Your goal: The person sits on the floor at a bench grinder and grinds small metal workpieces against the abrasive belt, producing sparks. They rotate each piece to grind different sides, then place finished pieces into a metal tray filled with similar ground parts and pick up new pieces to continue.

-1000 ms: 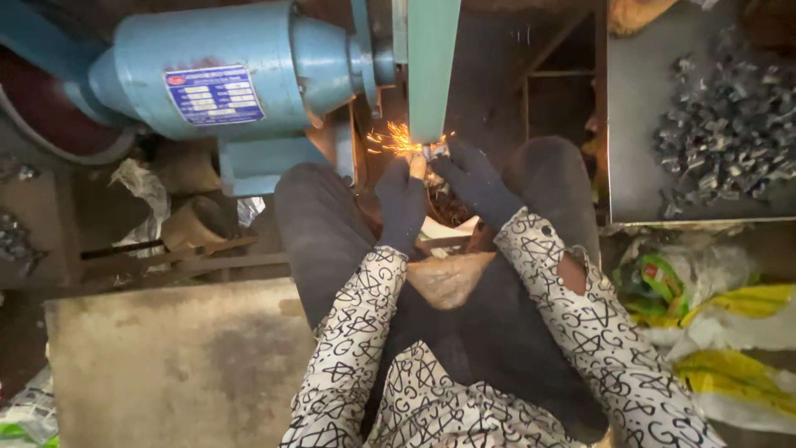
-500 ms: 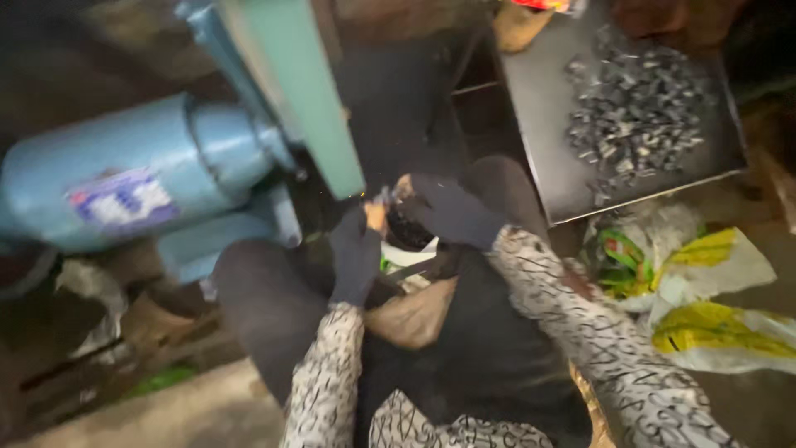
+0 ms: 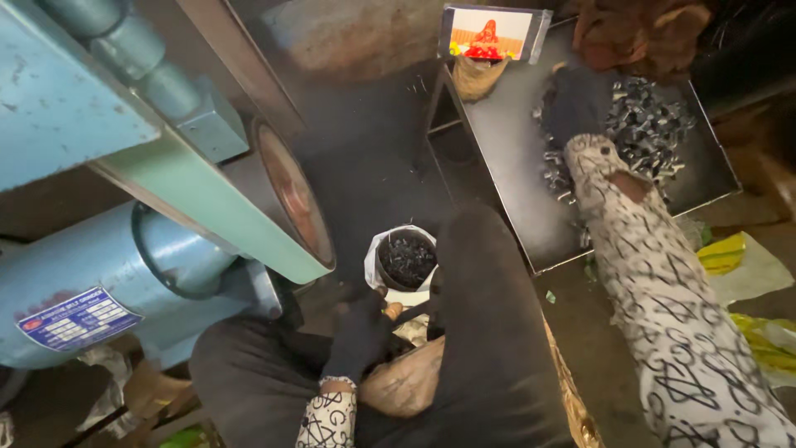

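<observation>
The right hand (image 3: 578, 104), in a dark glove, reaches out over the tray (image 3: 514, 158) and rests on the heap of small metal parts (image 3: 651, 124) — fingers curled down into the pile, though whether they have closed on a piece I cannot tell. The left hand (image 3: 358, 336), also gloved, lies low in the lap beside a brown bag (image 3: 406, 386), fingers loosely bent; it seems to hold nothing, but the dark glove hides much. Just ahead of it stands a small can (image 3: 406, 259) lined with white, full of dark pieces. The belt grinder (image 3: 215, 195) runs at the left, well apart from both hands.

By my reading this is the fetching step: a fresh part is being taken from the heap. Picking calls for pinching one piece clear of the tangle without dragging its neighbours off the tray's edge.
</observation>
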